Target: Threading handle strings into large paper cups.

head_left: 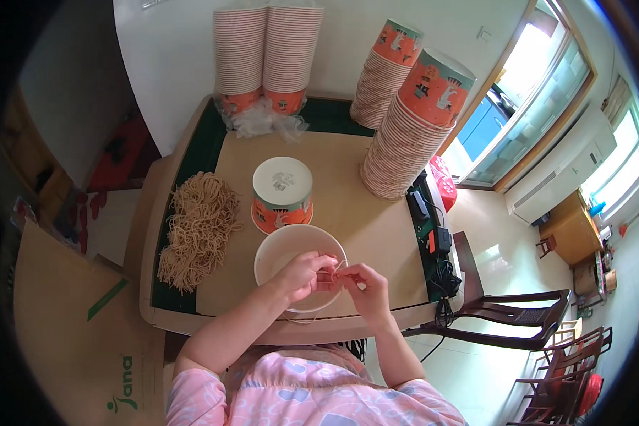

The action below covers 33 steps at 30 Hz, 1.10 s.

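Note:
A white paper tub (271, 245) stands upright at the table's near edge, its round mouth facing up. Over its right rim, my left hand (307, 275) is closed with a thin pale string (342, 265) between its fingers. Close beside it, my right hand (366, 284) pinches the same string. The string loops above the rim, and a length hangs down in front of the tub. Just behind sits an upside-down tub (284, 186) with an orange printed side. To the left lies a tangled heap of beige strings (200, 231).
Two tall wrapped stacks of tubs (266, 53) stand at the back left in clear plastic (263, 119). Two more stacks (412, 135) rise at the back right. Black cables and adapters (441, 263) lie along the right edge. A dark chair (518, 312) stands to the right, a cardboard box (71, 312) to the left.

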Available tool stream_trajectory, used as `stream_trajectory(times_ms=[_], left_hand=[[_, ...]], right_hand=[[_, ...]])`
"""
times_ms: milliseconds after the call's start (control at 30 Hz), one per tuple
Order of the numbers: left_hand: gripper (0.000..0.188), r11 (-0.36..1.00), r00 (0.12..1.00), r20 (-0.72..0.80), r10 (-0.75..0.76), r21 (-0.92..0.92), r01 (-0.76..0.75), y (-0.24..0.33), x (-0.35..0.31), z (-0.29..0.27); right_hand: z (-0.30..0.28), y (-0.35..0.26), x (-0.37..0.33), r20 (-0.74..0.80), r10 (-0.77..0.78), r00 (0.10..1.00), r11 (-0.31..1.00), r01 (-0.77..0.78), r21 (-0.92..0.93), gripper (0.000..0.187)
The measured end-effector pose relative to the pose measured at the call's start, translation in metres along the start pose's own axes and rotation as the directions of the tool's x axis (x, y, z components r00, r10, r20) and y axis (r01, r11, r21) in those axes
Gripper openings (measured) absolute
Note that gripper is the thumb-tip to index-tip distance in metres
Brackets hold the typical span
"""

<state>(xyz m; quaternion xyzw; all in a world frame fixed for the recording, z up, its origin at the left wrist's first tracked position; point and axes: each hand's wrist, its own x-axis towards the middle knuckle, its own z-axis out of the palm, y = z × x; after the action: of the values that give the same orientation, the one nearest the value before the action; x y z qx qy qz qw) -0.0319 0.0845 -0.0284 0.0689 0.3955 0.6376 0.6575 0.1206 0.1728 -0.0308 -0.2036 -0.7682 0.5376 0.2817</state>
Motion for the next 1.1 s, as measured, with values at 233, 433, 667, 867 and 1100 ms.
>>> stream_trajectory(times_ms=[233, 433, 667, 867, 1100], left_hand=[[0.015, 0.994, 0.998, 0.036, -0.045, 0.101, 0.041, 0.002, 0.002, -0.007], [0.019, 0.958, 0.995, -0.019, -0.096, 0.268, 0.098, 0.008, -0.004, 0.005], [0.013, 0.841, 0.989, 0.11, 0.097, 0.522, -0.14, -0.001, -0.001, 0.001], [0.015, 0.781, 0.967, 0.174, 0.188, 0.57, -0.255, -0.012, 0.003, 0.004], [0.014, 0.684, 0.955, 0.159, 0.252, 0.668, -0.292, -0.014, 0.007, 0.002]], right_hand=[[0.001, -0.002, 0.0, 0.03, -0.032, 0.999, 0.992, 0.035, -0.124, 0.01], [0.001, 0.0, -0.002, 0.033, -0.029, 0.999, 0.993, 0.032, -0.109, 0.009], [0.0, 0.007, -0.001, -0.121, -0.073, 0.99, 0.996, 0.068, -0.05, 0.008], [-0.003, 0.005, 0.0, -0.083, 0.071, 0.994, 0.951, -0.043, 0.305, 0.007], [-0.013, 0.004, 0.001, -0.009, 0.082, 0.997, 0.924, -0.073, 0.377, 0.02]])
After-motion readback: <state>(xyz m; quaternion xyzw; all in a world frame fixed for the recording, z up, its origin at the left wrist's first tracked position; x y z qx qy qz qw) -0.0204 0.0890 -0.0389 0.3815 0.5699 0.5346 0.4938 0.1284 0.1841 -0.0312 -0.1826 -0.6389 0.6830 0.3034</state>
